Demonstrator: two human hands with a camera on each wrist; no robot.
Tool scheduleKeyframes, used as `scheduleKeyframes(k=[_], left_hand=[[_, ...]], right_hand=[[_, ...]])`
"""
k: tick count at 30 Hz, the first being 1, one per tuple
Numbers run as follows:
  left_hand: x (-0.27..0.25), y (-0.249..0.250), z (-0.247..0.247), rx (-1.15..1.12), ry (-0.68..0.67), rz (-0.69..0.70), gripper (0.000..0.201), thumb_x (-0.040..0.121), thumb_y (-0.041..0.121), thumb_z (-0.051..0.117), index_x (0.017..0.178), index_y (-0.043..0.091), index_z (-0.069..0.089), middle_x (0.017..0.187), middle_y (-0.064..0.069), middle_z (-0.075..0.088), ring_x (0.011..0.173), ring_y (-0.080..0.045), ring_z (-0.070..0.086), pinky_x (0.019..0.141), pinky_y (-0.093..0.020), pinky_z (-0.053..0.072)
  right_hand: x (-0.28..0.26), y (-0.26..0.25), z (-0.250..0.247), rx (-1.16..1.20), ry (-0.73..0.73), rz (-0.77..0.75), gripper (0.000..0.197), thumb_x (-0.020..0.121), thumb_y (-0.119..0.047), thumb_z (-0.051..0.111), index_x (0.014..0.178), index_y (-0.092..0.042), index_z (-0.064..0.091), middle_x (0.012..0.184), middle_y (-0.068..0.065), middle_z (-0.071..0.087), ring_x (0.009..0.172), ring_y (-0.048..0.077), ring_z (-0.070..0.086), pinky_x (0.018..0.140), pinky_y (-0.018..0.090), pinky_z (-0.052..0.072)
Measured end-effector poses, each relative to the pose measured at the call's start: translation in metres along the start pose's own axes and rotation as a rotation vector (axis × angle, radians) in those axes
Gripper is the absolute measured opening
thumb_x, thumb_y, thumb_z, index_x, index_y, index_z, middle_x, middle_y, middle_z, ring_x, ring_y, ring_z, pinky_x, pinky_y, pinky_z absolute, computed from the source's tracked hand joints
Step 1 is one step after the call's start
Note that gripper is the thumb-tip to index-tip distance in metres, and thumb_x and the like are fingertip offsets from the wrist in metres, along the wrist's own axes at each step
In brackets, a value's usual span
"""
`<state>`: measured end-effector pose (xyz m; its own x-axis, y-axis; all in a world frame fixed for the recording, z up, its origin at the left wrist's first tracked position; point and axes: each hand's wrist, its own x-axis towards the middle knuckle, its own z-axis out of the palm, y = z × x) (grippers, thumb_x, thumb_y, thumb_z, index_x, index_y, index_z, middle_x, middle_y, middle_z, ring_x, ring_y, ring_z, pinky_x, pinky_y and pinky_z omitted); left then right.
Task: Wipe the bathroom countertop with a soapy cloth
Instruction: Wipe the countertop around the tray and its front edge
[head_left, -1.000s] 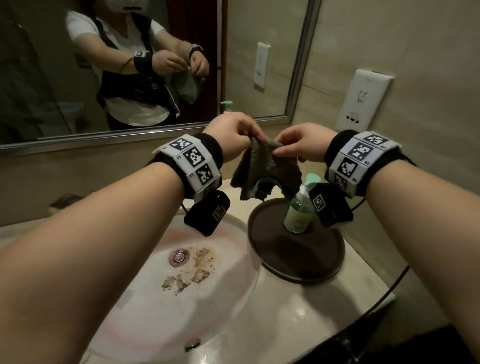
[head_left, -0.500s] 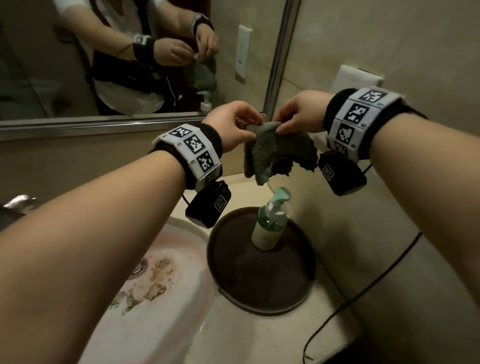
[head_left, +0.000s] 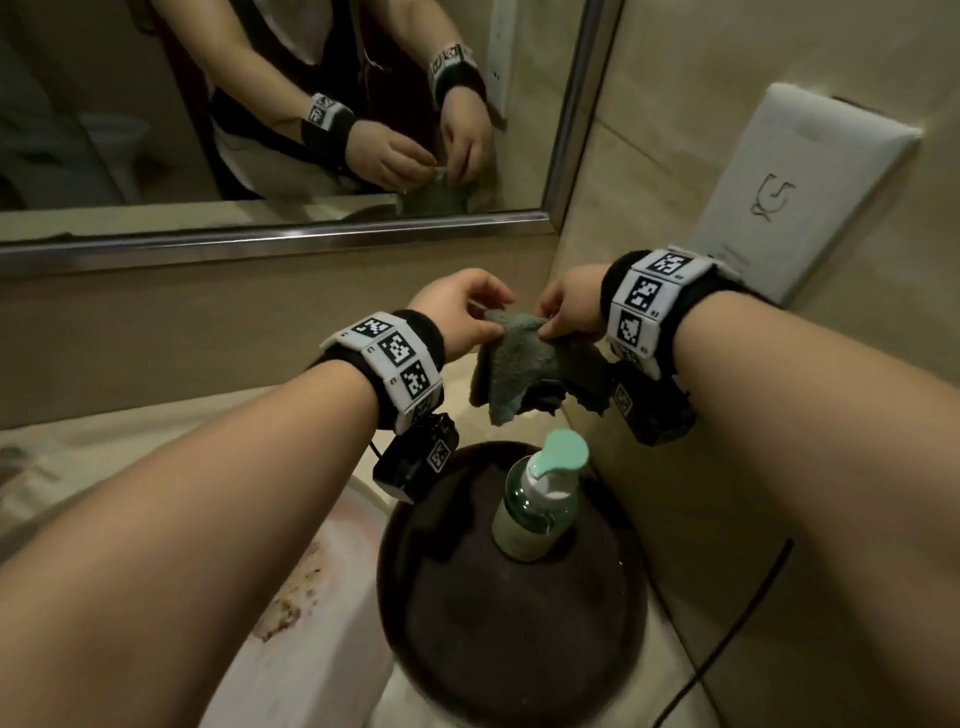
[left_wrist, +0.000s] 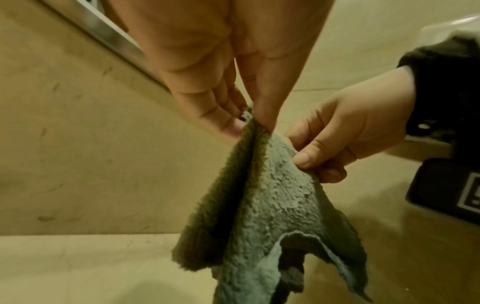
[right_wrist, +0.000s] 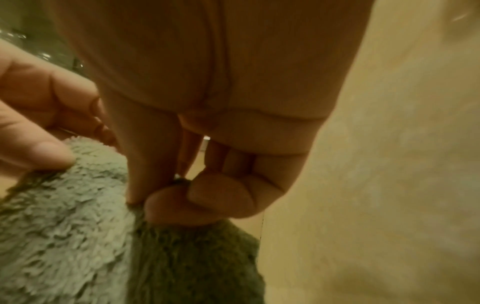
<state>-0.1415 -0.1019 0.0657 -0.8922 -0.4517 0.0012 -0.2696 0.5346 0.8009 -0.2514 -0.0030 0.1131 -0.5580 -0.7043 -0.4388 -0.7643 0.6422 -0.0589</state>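
A fluffy grey-green cloth (head_left: 524, 364) hangs in the air above the back right corner of the pale countertop (head_left: 483, 410). My left hand (head_left: 480, 317) pinches its top edge, and my right hand (head_left: 550, 325) pinches the same edge just to the right. In the left wrist view the cloth (left_wrist: 272, 216) droops in folds below my left hand (left_wrist: 249, 123), with the right hand (left_wrist: 309, 152) gripping beside it. In the right wrist view my right hand (right_wrist: 166, 197) pinches the cloth (right_wrist: 78, 236) between thumb and fingers. A green soap pump bottle (head_left: 540, 504) stands directly below the cloth.
The soap bottle stands on a round dark tray (head_left: 509, 623) beside the white sink basin (head_left: 291, 649), which has brown debris in it. A mirror (head_left: 260, 104) runs along the back wall. A white wall fixture (head_left: 795, 187) hangs on the right. A black cable (head_left: 727, 649) trails at lower right.
The view has swung toward the right corner and closer. Both hands still hold the cloth by its top edge, now spread a little wider above the soap bottle.
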Motion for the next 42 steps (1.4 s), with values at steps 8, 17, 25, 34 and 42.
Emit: scheduleKeyframes(k=[8,17,25,34,42], left_hand=[[0.057,-0.059,0.019,0.048,0.020,-0.147,0.034,0.084,0.005,0.064,0.116,0.015,0.060,0.123,-0.005,0.053,0.110,-0.020,0.058,0.097,-0.029,0.047],[0.070,-0.130,0.060,0.616,-0.319,-0.446,0.066,0.084,0.044,0.062,0.139,0.017,0.037,0.137,-0.012,0.038,0.129,-0.033,0.041,0.108,-0.037,0.037],[0.065,-0.160,0.086,0.806,-0.422,-0.440,0.104,0.081,0.063,0.054,0.152,0.013,-0.004,0.160,-0.008,-0.014,0.148,-0.030,-0.006,0.120,-0.043,0.006],[0.062,-0.161,0.083,0.791,-0.461,-0.493,0.105,0.080,0.068,0.050,0.151,0.023,-0.012,0.159,0.001,-0.022,0.148,-0.027,-0.015,0.119,-0.051,0.002],[0.066,-0.166,0.079,0.806,-0.507,-0.478,0.112,0.074,0.070,0.057,0.151,0.028,-0.013,0.158,-0.004,-0.023,0.147,-0.031,-0.014,0.119,-0.052,0.003]], right_hand=[[0.085,0.003,0.025,-0.031,0.030,0.029,0.037,0.094,-0.028,0.052,0.129,-0.013,0.055,0.130,0.010,0.059,0.113,0.024,0.057,0.091,0.030,0.044],[0.138,0.013,0.102,0.032,0.004,-0.013,0.052,0.092,-0.029,0.053,0.141,-0.020,0.039,0.141,0.012,0.035,0.126,0.031,0.046,0.105,0.032,0.037],[0.162,0.009,0.132,0.006,-0.017,-0.071,0.054,0.099,-0.042,0.033,0.150,-0.030,0.019,0.160,0.007,0.009,0.147,0.026,0.015,0.118,0.028,0.014],[0.160,-0.001,0.130,-0.203,-0.229,-0.084,0.052,0.102,-0.039,0.021,0.151,-0.034,0.005,0.160,0.009,-0.010,0.148,0.031,-0.003,0.121,0.044,0.009],[0.176,0.006,0.120,-0.577,-0.345,-0.033,0.051,0.101,-0.029,0.031,0.150,-0.017,0.019,0.160,0.008,-0.001,0.144,0.046,0.003,0.116,0.055,0.017]])
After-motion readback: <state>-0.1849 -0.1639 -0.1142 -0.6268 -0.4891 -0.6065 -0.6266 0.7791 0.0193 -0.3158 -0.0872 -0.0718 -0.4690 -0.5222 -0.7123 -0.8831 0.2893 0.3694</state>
